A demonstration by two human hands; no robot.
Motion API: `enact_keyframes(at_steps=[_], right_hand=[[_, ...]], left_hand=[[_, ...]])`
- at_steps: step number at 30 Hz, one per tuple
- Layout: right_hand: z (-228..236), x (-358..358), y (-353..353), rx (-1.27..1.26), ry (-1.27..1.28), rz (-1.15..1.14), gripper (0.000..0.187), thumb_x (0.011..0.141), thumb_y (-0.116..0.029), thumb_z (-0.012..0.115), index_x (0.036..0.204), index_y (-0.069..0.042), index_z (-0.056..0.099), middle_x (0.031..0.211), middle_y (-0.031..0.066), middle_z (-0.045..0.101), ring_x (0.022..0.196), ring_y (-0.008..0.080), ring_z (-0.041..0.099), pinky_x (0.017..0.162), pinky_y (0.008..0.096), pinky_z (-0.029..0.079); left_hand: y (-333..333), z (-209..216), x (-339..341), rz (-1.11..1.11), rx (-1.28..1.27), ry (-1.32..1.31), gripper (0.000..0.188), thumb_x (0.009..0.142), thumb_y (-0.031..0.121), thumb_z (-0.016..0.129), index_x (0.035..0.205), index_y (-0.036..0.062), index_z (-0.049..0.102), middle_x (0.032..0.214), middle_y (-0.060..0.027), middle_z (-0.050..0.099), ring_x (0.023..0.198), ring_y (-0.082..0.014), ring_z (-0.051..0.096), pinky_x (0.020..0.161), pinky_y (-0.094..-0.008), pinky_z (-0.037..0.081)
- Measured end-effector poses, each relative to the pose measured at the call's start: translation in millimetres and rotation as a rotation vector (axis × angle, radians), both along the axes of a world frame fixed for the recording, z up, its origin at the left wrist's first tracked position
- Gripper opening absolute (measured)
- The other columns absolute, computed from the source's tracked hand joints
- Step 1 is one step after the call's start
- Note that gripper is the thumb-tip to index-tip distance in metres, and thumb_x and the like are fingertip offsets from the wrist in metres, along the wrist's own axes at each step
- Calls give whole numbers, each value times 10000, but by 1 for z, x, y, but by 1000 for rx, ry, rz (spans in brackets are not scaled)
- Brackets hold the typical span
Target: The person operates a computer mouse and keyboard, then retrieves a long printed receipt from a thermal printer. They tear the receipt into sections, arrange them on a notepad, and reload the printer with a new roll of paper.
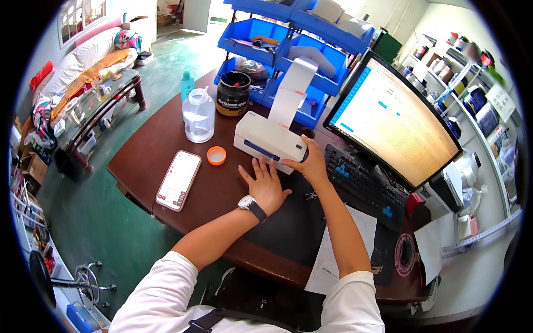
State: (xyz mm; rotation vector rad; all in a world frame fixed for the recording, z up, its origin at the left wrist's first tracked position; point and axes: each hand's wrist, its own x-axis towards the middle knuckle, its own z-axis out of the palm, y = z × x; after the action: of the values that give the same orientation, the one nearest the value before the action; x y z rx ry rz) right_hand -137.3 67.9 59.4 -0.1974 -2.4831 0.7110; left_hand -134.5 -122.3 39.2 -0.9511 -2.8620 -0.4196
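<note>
A white label printer (266, 136) stands on the dark wooden desk, with a long white paper strip (294, 91) rising from its back. My right hand (312, 165) grips the printer's right end, thumb on the front and fingers over the side. Flat and with fingers spread, my left hand (265, 186) rests at the printer's lower front edge, its fingertips near or touching it. A wristwatch is on that wrist. Left of the printer are an orange cap (216, 156), an uncapped clear plastic bottle (199, 116) and a lit phone (179, 180).
Behind the printer stand a black tub (233, 94), a teal bottle (187, 86) and stacked blue bins (250, 36). To the right are a monitor (397, 122), a black keyboard (366, 186) and printed sheets (355, 222). The desk's rounded edge (130, 188) lies at left.
</note>
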Motion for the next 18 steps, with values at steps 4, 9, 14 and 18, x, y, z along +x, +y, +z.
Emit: enact_keyframes(at_steps=[4, 9, 14, 18], right_hand=[[-1, -2, 13, -150, -74, 69, 1106, 587, -499, 951, 1428, 2, 436, 1367, 242, 559, 1285, 362, 548, 1082, 426, 434], [-16, -8, 22, -609, -173, 324, 1497, 639, -314, 978, 1564, -76, -175, 1438, 198, 504, 1353, 272, 486, 1141, 376, 360], [-29, -25, 21, -464, -242, 387, 1522, 660, -235, 946, 1536, -81, -289, 1481, 170, 482, 1399, 280, 439, 1208, 334, 214], [-44, -15, 50, -321, -204, 335, 1465, 697, -250, 922, 1552, -57, -252, 1501, 172, 461, 1430, 290, 397, 1207, 374, 233]], left_hand=[[7, -4, 3, -40, -113, -75, 961, 895, 654, 588, 1507, -54, 372, 1540, -316, 387, 1478, -459, 290, 1098, -778, 148], [7, -16, -2, -61, -97, -1, 891, 885, 657, 600, 1396, -66, 507, 1468, -291, 460, 1411, -451, 369, 1098, -733, 225], [0, -5, -11, -69, -147, -49, 847, 908, 632, 588, 1421, -35, 495, 1463, -312, 443, 1401, -457, 379, 1115, -719, 204], [17, -2, 0, -135, -183, -28, 836, 931, 618, 566, 1466, -18, 475, 1499, -342, 427, 1428, -473, 377, 1127, -717, 205]])
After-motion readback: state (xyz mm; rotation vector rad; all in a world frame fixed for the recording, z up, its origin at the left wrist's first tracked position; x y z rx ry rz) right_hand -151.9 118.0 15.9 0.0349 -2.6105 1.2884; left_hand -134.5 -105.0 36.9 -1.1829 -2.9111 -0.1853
